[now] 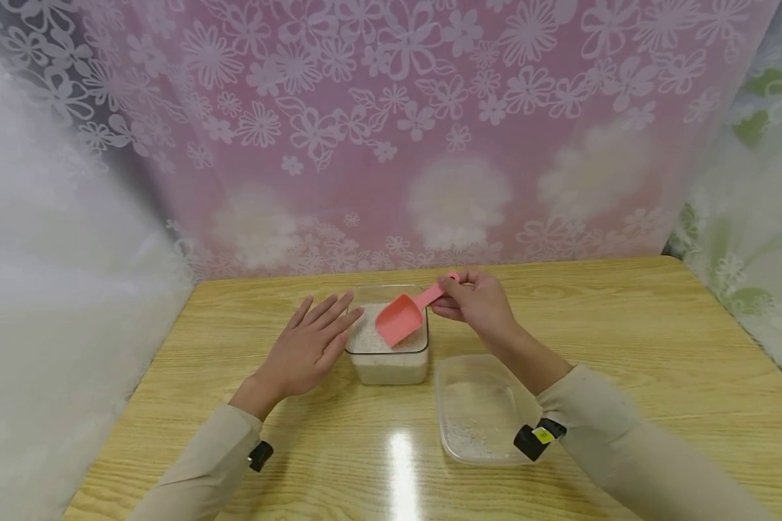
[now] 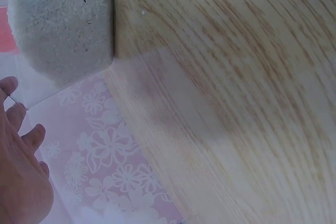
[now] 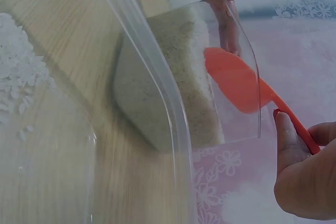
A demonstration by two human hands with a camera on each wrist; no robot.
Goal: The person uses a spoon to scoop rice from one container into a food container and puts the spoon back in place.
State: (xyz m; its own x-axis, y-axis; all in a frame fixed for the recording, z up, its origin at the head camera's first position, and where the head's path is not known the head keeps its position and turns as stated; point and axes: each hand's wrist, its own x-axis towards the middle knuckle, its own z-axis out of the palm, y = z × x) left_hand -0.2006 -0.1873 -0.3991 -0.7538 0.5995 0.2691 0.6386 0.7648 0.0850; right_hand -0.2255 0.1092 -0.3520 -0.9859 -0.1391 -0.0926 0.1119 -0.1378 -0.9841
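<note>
My right hand (image 1: 484, 302) pinches the handle of a pink scoop (image 1: 400, 320) between thumb and fingers. The bowl of the scoop is inside a clear square container (image 1: 391, 370), tilted close over the white rice (image 1: 363, 334) that largely fills it. In the right wrist view the scoop (image 3: 236, 80) shows through the clear wall, its tip at the rice surface. Fingers straight and spread, my left hand (image 1: 308, 354) rests against the container's left rim. The left wrist view has that hand (image 2: 23, 166) at its edge, fingertips at the rim.
A second clear, shallow plastic container (image 1: 489, 398) sits at the front right, below my right forearm. Some loose rice (image 1: 464, 438) lies in its near left corner. Behind the wooden table (image 1: 625, 347) hangs a pink floral curtain (image 1: 365, 181), with pale curtains at both sides.
</note>
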